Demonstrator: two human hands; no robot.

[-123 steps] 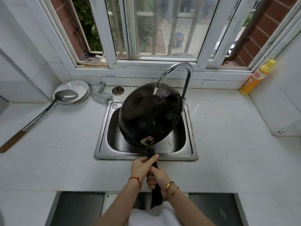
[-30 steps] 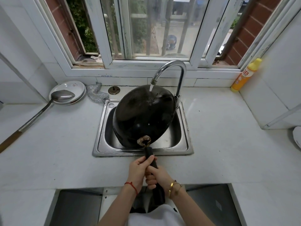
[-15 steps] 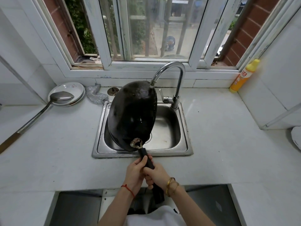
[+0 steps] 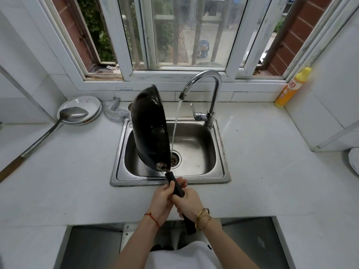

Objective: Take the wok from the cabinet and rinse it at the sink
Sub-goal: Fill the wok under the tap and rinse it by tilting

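**Head view: wok on edge over the sink, both your hands on its handle**

Head view: you hold the black wok (image 4: pixel 149 129) turned almost on its edge above the left half of the steel sink (image 4: pixel 219 177), its dark underside toward the left. Your left hand (image 4: pixel 162 200) and your right hand (image 4: pixel 189 203) both have the fingers curled tight around the black handle (image 4: pixel 175 185), the left one nearer the pan. The faucet (image 4: pixel 209 82) runs; the water stream (image 4: pixel 175 125) falls just beside the wok's rim, to its right, into the drain. On the left counter a ladle (image 4: pixel 71 113) rests on white plates (image 4: pixel 83 102). A yellow bottle (image 4: pixel 292 87) stands far right.
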